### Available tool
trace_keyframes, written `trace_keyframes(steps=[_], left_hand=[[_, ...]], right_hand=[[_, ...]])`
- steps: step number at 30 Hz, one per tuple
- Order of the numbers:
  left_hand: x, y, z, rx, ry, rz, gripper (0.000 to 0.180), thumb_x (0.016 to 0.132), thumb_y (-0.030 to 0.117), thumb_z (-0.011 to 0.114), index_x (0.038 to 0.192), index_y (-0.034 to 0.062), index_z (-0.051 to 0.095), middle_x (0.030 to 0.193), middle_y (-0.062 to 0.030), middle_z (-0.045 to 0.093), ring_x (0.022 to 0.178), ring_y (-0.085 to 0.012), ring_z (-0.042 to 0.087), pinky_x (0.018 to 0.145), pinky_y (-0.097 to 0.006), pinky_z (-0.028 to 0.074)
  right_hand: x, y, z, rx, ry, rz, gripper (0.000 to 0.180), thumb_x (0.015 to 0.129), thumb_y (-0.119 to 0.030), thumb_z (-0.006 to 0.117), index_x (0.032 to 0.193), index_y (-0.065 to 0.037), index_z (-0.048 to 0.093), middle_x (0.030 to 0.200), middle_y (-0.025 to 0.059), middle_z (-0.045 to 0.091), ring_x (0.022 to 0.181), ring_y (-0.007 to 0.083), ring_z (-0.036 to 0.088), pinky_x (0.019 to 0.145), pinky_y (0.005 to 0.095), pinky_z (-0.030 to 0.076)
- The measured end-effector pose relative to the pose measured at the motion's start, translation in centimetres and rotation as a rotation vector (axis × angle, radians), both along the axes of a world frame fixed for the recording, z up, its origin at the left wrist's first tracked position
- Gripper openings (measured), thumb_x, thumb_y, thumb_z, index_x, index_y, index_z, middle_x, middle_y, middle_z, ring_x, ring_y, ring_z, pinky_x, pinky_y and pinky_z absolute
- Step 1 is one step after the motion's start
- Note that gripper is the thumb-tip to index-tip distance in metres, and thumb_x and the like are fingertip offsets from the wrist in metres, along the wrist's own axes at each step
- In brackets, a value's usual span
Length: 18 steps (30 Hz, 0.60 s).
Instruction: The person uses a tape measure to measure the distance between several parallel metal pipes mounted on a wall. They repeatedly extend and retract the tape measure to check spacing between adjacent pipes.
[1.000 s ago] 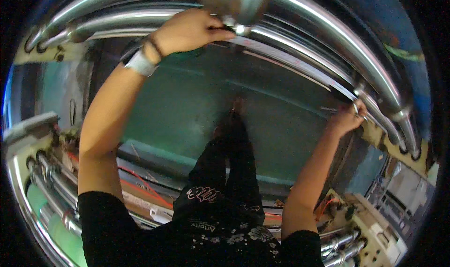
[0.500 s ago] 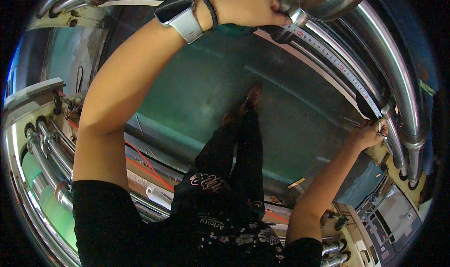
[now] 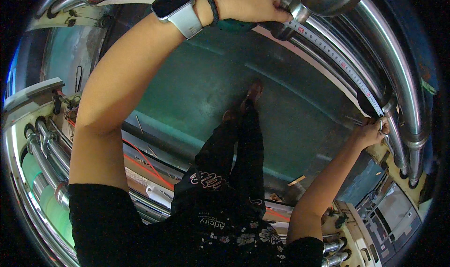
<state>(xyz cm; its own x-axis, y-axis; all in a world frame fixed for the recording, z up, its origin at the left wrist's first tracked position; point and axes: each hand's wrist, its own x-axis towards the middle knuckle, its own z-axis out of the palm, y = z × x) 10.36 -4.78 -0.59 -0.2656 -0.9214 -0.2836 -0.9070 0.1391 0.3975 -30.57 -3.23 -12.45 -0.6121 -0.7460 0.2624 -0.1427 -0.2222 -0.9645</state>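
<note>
Head view: a measuring tape runs straight between both hands, alongside the metal roller. The left hand, a watch on its wrist, has its thumb at the tape's upper end; its other fingers are partly hidden, so their grip cannot be told. The right hand pinches the lower end between thumb and fingers.

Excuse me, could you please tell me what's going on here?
A person stands on a dark green floor beside shiny metal rollers, with a tape measure drawn out straight along them. The left hand is at the tape's upper end, beside a metal collar, its grip partly hidden. The right hand pinches the lower end.
</note>
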Motion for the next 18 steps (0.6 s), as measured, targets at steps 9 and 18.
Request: trace_keyframes(steps=[9, 18], left_hand=[[-0.1, -0.1, 0.0, -0.017, -0.028, -0.017, 0.045, 0.082, 0.044, 0.048, 0.075, 0.0027, 0.065, 0.069, -0.0156, 0.06, 0.065, -0.0276, 0.058, 0.062, -0.038, 0.045], [0.1, 0.2, 0.3, -0.047, 0.051, -0.019, 0.041, 0.082, 0.041, 0.05, 0.077, 0.0026, 0.065, 0.07, -0.0151, 0.06, 0.064, -0.0266, 0.057, 0.061, -0.037, 0.045]], right_hand=[[-0.8, -0.5, -0.4, -0.056, -0.02, 0.035, 0.018, 0.082, -0.019, 0.058, 0.082, -0.009, 0.044, 0.083, 0.0065, 0.054, 0.07, 0.0171, 0.053, 0.057, 0.0298, 0.048], [-1.3, -0.8, -0.6, -0.028, 0.133, -0.035, 0.015, 0.084, -0.019, 0.057, 0.085, -0.01, 0.045, 0.078, 0.0049, 0.054, 0.062, 0.0116, 0.05, 0.044, 0.0221, 0.035]])
